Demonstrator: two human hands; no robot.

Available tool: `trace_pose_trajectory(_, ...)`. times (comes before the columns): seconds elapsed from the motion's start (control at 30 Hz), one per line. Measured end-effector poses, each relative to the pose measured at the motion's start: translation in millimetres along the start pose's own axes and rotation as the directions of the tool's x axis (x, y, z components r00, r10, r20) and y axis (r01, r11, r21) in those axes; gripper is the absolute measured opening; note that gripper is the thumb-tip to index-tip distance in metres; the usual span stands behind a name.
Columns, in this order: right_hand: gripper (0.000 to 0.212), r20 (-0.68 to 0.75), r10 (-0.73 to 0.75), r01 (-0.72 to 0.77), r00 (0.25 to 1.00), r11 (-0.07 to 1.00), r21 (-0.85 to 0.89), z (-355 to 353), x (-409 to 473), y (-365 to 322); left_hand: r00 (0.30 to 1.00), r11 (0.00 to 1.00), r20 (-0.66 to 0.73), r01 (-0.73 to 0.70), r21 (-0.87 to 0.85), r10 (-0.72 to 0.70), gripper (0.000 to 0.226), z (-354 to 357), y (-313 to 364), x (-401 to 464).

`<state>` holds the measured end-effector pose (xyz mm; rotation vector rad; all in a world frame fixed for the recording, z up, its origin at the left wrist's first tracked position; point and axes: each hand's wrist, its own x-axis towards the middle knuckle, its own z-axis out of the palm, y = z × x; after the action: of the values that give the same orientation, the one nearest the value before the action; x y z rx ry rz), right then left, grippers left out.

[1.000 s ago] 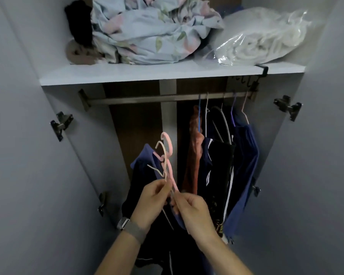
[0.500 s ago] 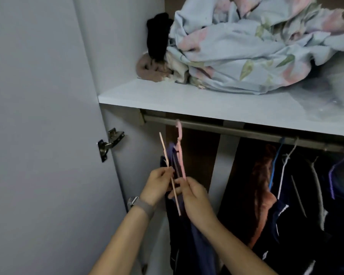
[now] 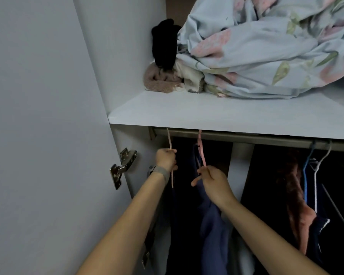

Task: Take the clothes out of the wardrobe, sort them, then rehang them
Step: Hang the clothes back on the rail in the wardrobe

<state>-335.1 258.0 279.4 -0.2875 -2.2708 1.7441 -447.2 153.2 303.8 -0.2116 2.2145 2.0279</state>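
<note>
**Rehanging: two hangers at the rail, left end of the wardrobe**

The pink hanger [image 3: 202, 153] carries a blue garment [image 3: 213, 221] and runs near-vertical from the right hand [image 3: 211, 178] up to the rail [image 3: 246, 136]. Its hook top disappears behind the front edge of the shelf [image 3: 207, 116], so whether the hook is seated on the rail cannot be told. The right hand pinches the hanger neck from below, thumb and fingers closed on it, with one finger extended to the left.

The pale hanger [image 3: 170, 147] stands to the left of the pink one, also near-vertical, with its upper end hidden behind the shelf edge. The left hand [image 3: 166, 158] is fisted around its stem; the stem's lower end projects below the fist. A dark garment [image 3: 179, 195] hangs beneath it.

Governing relation: both hooks lie directly above their hands, long axes upright, hands apart. Seating is judged to require a short lift and release. The left hand is nearer the wardrobe side wall [image 3: 131, 139].

Contents of the hanging compartment: to the right, well apart, a rust-coloured garment [image 3: 298, 205], a blue hanger [image 3: 306, 171] and a white hanger [image 3: 319, 165] on the same rail.

Contents of the shelf: floral bedding [image 3: 266, 52], a black item [image 3: 164, 42] and a beige knit [image 3: 159, 81].

A door hinge [image 3: 123, 166] is mounted at left.
</note>
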Motion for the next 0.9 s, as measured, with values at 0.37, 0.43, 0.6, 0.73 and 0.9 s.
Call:
trace_pose_trajectory(0.37, 0.024, 0.008, 0.028, -0.027, 1.0, 0.998, -0.057, -4, 6, 15, 0.996, 0.951, -0.078, -0.027, 0.308, 0.054, 0.021, -13, -14, 71)
trace_pose_trajectory(0.43, 0.024, 0.004, 0.039, -0.038, 0.999, 0.997, -0.071, -3, 8, 19, 0.991, 0.938, -0.128, 0.001, 0.348, 0.047, 0.031, -11, -21, 70)
trace_pose_trajectory(0.6, 0.024, 0.017, 0.041, -0.04, 0.999, 0.995, -0.089, 1, 13, 23, 0.989, 0.926, -0.137, 0.001, 0.377, 0.055, 0.033, -12, -20, 69)
trace_pose_trajectory(0.73, 0.024, 0.055, 0.018, -0.015, 0.998, 0.998, -0.061, 11, 18, 17, 0.987, 0.887, -0.104, -0.062, 0.457, 0.123, 0.025, -15, -29, 63)
trace_pose_trajectory(0.9, 0.022, 0.059, -0.01, 0.014, 0.998, 0.997, -0.07, 32, 42, 9, 0.93, 0.782, -0.164, -0.171, 0.599, 0.329, 0.032, -20, -53, 25)
